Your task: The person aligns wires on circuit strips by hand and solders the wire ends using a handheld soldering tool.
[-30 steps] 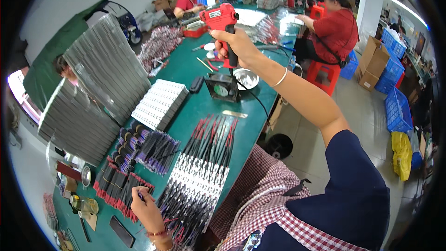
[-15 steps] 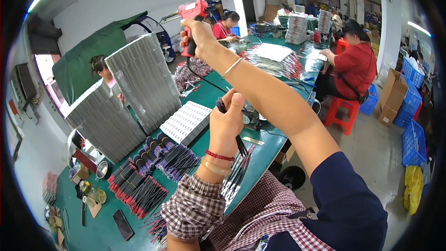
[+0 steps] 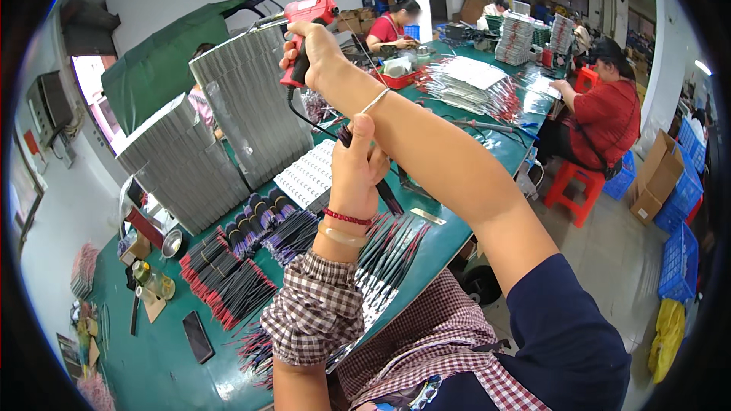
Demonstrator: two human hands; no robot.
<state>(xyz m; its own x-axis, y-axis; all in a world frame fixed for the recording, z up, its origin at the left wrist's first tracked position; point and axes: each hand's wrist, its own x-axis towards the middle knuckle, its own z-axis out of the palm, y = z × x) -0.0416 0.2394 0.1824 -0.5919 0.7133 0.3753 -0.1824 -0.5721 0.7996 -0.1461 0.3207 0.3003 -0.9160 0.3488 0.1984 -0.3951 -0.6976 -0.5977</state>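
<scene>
My right hand (image 3: pixel 316 53) is raised at the far middle, its fingers wrapped round the black grip of a red heat gun (image 3: pixel 311 11). The gun's slim metal nozzle points left, toward the tall grey stacks, and a black cord hangs from its grip. Below my right forearm, my left hand (image 3: pixel 355 171) is closed on a bundle of black wires (image 3: pixel 390 198). One end of the bundle sticks out above my thumb, the other below my fist. Under this hand, black wires with red ends (image 3: pixel 388 255) lie in a row along the table's near edge.
Tall grey stacks (image 3: pixel 255 103) and a white panel of small parts (image 3: pixel 306 175) stand on the green table (image 3: pixel 171 380). Left lie bundled red-and-black wires (image 3: pixel 228 278), a phone (image 3: pixel 198 336) and a bottle (image 3: pixel 154 280). People work farther along; one in red sits on a red stool (image 3: pixel 575 190).
The view has turned a little, so the surroundings sit farther right. Both hands have shifted left over the table, still gripping the heat gun and the wires.
</scene>
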